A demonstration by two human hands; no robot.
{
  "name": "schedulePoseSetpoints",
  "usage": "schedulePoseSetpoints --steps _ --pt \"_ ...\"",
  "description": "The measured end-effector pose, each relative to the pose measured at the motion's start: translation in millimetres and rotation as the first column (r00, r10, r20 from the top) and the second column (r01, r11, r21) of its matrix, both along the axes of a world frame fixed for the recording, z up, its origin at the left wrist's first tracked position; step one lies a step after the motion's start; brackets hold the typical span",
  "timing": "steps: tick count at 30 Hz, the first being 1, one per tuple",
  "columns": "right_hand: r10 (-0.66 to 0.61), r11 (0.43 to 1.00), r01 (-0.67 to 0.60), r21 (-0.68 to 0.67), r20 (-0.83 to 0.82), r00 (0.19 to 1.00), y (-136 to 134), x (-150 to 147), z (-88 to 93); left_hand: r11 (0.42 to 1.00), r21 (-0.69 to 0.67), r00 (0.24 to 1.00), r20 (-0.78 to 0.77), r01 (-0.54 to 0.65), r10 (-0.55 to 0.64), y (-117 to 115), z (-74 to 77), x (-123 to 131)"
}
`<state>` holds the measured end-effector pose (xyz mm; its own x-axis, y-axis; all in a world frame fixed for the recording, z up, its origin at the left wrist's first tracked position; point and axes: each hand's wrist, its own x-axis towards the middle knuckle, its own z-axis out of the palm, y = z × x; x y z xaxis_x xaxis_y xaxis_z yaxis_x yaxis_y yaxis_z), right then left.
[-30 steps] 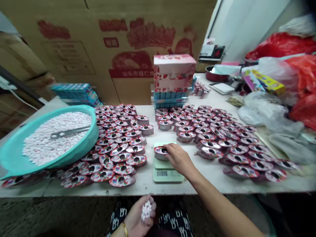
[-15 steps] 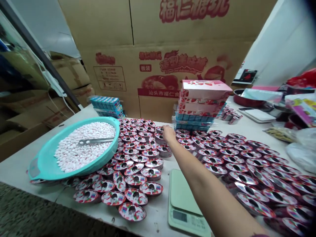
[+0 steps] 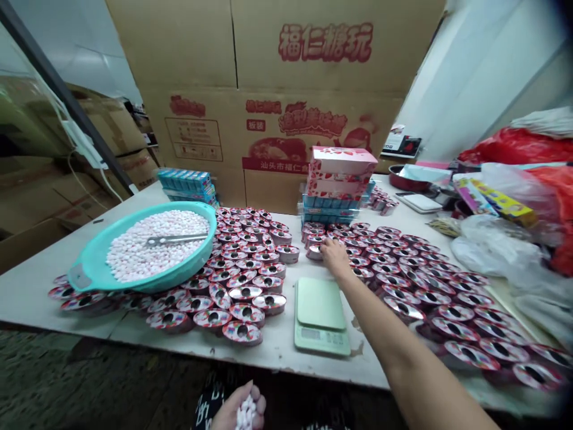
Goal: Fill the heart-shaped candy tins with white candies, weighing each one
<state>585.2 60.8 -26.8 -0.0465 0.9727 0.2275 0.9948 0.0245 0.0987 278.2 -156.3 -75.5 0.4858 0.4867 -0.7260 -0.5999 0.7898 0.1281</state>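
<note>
My left hand [image 3: 233, 412], low at the bottom edge, is cupped closed around a heap of small white candies [image 3: 246, 413]. At the left front corner of the right-hand group, my right hand [image 3: 336, 258] has its fingers curled at a small oval container [image 3: 314, 252] with a printed top. Its fingertips are partly hidden, but they appear to grip it. Many similar oval containers [image 3: 245, 292], each with a dark hole in the top, stand in a group left of a pale green scale [image 3: 320, 304]. Another such group [image 3: 405, 280] lies right of it.
A turquoise basin [image 3: 203, 257] of white candies, with a metal scoop or tongs [image 3: 176, 239], rests at the left over some containers. Stacked pink boxes [image 3: 342, 161] and blue packs [image 3: 187, 179] stand before a large carton [image 3: 201, 71]. Plastic bags [image 3: 492, 245] lie at right.
My right hand has moved from the back right edge of the left group to the left edge of the right group. My left hand with candies has come into view.
</note>
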Motion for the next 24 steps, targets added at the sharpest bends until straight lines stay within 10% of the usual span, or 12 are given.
schedulePoseSetpoints --steps 11,19,24 --pt "0.194 0.976 -0.191 0.100 -0.011 0.981 -134.9 -34.3 19.2 0.994 0.063 0.994 0.081 -0.085 0.079 -30.8 21.2 18.4" --pt "0.286 0.936 -0.142 0.322 -0.458 0.842 -202.7 -67.5 5.1 0.969 0.245 0.988 0.154 -0.044 0.006 -31.5 34.7 26.8" --pt "0.461 0.869 -0.488 0.086 -0.499 0.734 -283.5 -129.7 -6.7 0.980 0.197 0.994 0.111 -0.031 0.009 -38.9 15.9 34.1"
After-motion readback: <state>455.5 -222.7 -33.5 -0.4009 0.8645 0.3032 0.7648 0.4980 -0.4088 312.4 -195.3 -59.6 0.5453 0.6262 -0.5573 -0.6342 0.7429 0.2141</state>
